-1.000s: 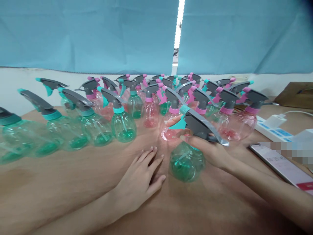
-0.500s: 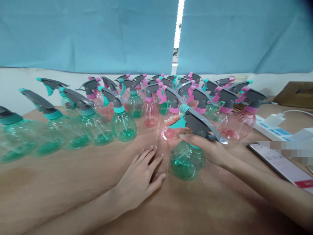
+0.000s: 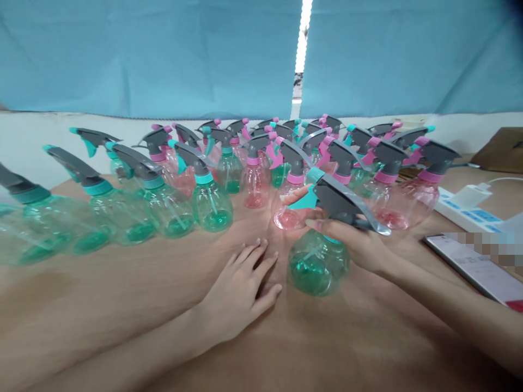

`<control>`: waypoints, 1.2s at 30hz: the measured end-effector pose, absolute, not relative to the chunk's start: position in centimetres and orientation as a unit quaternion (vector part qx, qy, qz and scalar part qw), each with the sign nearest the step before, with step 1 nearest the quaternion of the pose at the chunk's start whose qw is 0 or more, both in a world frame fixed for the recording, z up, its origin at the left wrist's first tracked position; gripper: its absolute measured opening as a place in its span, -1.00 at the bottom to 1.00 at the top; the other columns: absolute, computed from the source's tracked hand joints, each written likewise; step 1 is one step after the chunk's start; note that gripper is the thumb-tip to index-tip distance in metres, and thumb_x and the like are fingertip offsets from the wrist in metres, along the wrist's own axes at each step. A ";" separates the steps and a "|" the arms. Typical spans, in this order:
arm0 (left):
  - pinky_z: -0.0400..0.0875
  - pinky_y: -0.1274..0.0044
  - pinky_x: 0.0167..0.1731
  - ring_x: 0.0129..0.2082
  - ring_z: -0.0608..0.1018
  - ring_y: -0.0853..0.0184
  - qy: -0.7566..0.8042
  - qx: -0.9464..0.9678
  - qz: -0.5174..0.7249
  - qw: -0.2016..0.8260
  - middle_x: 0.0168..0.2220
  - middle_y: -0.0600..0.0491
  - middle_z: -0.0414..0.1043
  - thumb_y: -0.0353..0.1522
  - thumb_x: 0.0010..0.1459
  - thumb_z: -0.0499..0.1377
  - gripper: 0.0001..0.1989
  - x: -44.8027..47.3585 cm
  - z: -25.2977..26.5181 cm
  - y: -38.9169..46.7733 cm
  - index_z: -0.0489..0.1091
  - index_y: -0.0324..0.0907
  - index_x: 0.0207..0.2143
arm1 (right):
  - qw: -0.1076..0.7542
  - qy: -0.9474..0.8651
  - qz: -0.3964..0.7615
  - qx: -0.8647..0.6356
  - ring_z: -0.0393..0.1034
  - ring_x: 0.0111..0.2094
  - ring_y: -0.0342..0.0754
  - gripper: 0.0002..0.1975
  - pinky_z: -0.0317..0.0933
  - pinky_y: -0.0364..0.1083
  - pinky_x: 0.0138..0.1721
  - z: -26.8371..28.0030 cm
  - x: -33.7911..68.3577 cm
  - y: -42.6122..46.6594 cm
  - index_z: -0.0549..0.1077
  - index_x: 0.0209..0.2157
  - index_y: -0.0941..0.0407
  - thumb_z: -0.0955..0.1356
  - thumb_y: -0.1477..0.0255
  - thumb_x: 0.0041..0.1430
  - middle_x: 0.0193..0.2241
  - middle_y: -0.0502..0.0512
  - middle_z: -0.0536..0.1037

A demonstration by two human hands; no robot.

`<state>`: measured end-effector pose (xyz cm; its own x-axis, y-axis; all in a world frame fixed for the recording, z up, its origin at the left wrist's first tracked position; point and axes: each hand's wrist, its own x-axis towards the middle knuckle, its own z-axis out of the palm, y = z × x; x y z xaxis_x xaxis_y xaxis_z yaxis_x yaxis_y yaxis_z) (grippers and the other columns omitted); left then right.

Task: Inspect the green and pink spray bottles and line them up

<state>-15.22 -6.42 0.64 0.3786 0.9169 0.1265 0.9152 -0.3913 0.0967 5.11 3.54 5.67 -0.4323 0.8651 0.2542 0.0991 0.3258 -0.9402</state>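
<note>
My right hand (image 3: 359, 242) is closed around the neck of a green spray bottle (image 3: 316, 267), with a finger up by its turquoise trigger. The bottle has a grey head and a little green liquid at its bottom; it tilts slightly. My left hand (image 3: 241, 288) lies flat on the wooden table (image 3: 134, 310), fingers stretched out, just left of that bottle and apart from it. Directly behind the held bottle stands a pink spray bottle (image 3: 284, 209). Another green spray bottle (image 3: 212, 204) stands beyond my left fingertips.
Several more green bottles (image 3: 169, 212) line the left side, and pink ones (image 3: 420, 198) stand at the right. A white power strip (image 3: 469, 209) with a plugged-in charger and a phone (image 3: 469, 267) lie on the right. Behind is a blue cloth (image 3: 163, 60); a brown box (image 3: 498, 149) sits far right.
The view has shifted slightly, so the whole scene sits a little further right and higher. Both hands keep their poses, the right one still holding the green spray bottle.
</note>
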 end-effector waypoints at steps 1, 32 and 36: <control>0.11 0.21 0.15 0.25 0.15 0.08 0.552 0.830 0.079 0.007 0.26 -0.17 0.11 -0.17 0.29 0.04 -0.48 -15.2 0.7 -6.4 0.19 -0.26 0.20 | 0.406 -0.705 0.470 -0.343 0.30 -0.48 -0.07 -0.94 0.20 -0.07 -0.47 5.7 5.1 3.5 0.40 -0.40 0.04 0.33 0.46 0.01 -0.50 -0.02 0.40; 0.08 0.24 0.17 0.26 0.15 0.12 0.555 0.828 0.076 0.013 0.26 -0.09 0.13 -0.18 0.29 0.04 -0.50 -15.0 0.7 -6.3 0.21 -0.23 0.20 | 0.344 -0.722 0.459 -0.386 -0.01 -0.61 -0.16 -0.76 -0.05 -0.12 -0.62 6.8 6.1 3.2 0.14 -0.66 0.07 0.33 0.39 -0.10 -0.64 -0.08 0.09; 0.08 0.24 0.17 0.26 0.14 0.12 0.553 0.829 0.080 0.013 0.26 -0.10 0.13 -0.18 0.30 0.04 -0.50 -15.0 0.7 -6.3 0.21 -0.25 0.19 | 0.337 -0.748 0.416 -0.392 0.01 -0.62 -0.18 -0.72 -0.02 -0.14 -0.65 7.2 6.5 2.9 0.15 -0.67 0.08 0.33 0.40 -0.03 -0.67 -0.08 0.13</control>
